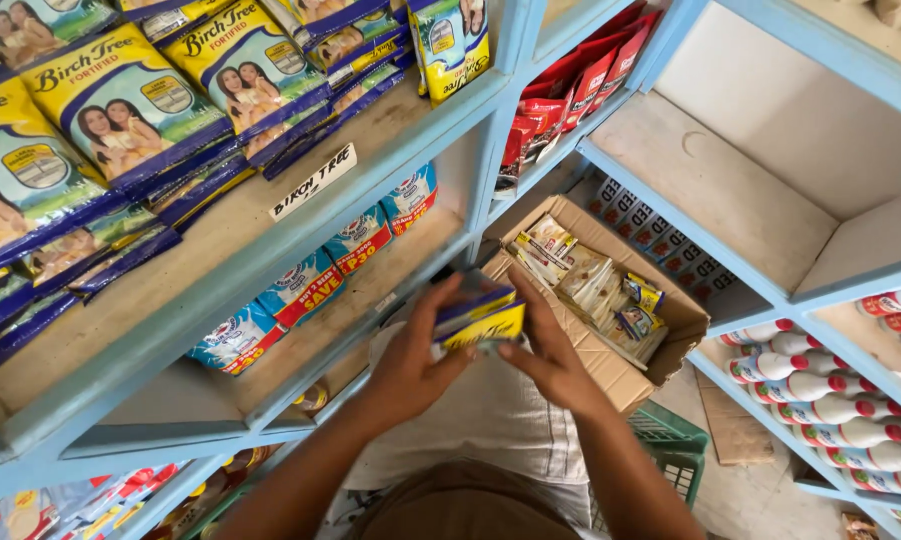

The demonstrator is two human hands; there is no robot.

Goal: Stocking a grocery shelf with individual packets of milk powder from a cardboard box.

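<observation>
Both my hands hold a small stack of yellow and blue sachet packs (pixel 478 317) in front of the blue shelves. My left hand (pixel 410 362) grips the stack from the left side, thumb on top. From the right, my right hand (pixel 550 355) clasps the same stack. Just behind the hands sits an open cardboard box (pixel 610 360) with several more sachet packs (pixel 595 285) inside. The packs in my hands are partly hidden by my fingers.
Blue wooden shelves (pixel 300 235) hold yellow and blue pouches (pixel 120 110) on top and blue packets (pixel 315 285) below. Red packs (pixel 560 95) fill the upper middle shelf. White bottles with red caps (pixel 820 395) lie at right. A green crate (pixel 670 440) stands under the box.
</observation>
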